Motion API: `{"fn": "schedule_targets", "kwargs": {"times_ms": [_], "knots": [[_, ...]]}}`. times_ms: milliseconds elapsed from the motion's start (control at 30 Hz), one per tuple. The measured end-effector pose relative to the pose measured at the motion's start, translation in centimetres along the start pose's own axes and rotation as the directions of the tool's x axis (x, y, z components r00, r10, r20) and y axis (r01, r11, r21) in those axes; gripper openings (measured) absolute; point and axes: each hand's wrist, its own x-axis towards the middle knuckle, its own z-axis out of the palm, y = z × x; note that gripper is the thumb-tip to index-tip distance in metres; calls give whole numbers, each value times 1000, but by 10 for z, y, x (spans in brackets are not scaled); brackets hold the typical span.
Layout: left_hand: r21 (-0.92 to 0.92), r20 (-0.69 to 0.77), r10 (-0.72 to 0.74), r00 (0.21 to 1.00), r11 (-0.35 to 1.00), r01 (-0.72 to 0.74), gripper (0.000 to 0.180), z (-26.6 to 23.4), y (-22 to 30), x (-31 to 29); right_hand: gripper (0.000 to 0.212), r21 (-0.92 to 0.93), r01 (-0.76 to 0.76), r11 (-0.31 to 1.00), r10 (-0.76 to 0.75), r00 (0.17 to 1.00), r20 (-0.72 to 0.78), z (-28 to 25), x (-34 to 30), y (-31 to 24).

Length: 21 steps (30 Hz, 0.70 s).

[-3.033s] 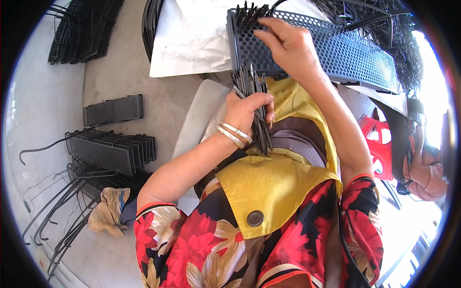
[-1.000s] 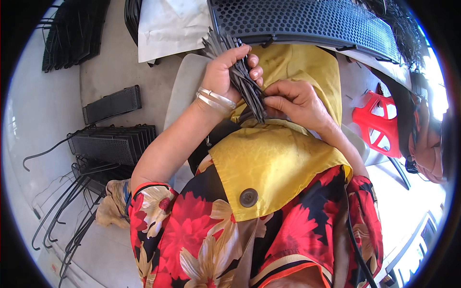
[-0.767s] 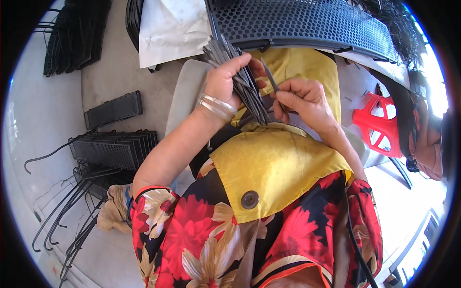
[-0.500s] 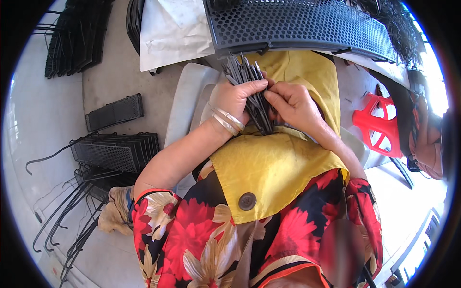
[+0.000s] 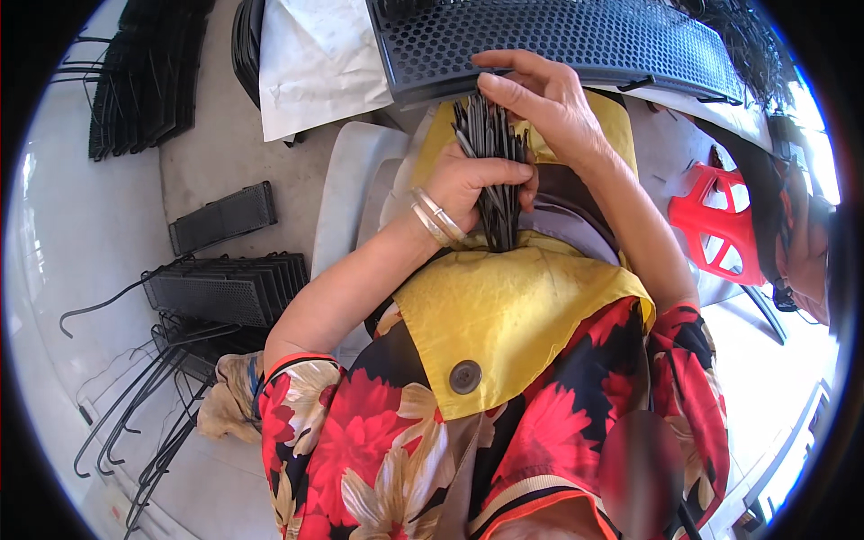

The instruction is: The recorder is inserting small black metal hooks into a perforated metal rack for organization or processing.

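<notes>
Head view: left hand (image 5: 461, 184) clamped around bundle of thin black strips (image 5: 491, 135) above yellow apron (image 5: 531, 315); right hand (image 5: 553, 108), thumb and fingers apart, just beside bundle's upper end, near perforated black panel (image 5: 540, 36)

A dull sheen is noted on the strips (image 5: 491, 139), creasing on the paper sheet (image 5: 319, 67), glossy plastic on the stool (image 5: 711, 224).

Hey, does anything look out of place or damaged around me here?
I see nothing plainly damaged or spilled. On the left, one black panel lies on its own at a slant, beyond the row of panels. The strips in your left hand have uneven top ends. A blurred oval oddly hides part of the floral shirt.
</notes>
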Motion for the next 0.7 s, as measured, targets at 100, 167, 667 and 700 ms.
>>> {"fn": "schedule_targets", "kwargs": {"times_ms": [100, 167, 667, 700], "knots": [[33, -11, -29, 1000, 999, 29, 16, 2, 3, 3, 44, 135, 75, 988, -81, 996, 37, 6, 6, 7], [69, -4, -25, 1000, 997, 25, 15, 6, 0, 4, 39, 62, 54, 997, -59, 995, 83, 9, 2, 4], [-28, -162, -48, 986, 999, 44, 45, -45, -32, 4, 10, 346, 40, 938, -71, 995, 77, 37, -8, 67], [-21, -164, -56, 985, 998, 53, 40, -41, -30, 4, 17, 310, 70, 948, -101, 991, 83, 36, -8, 66]]}}
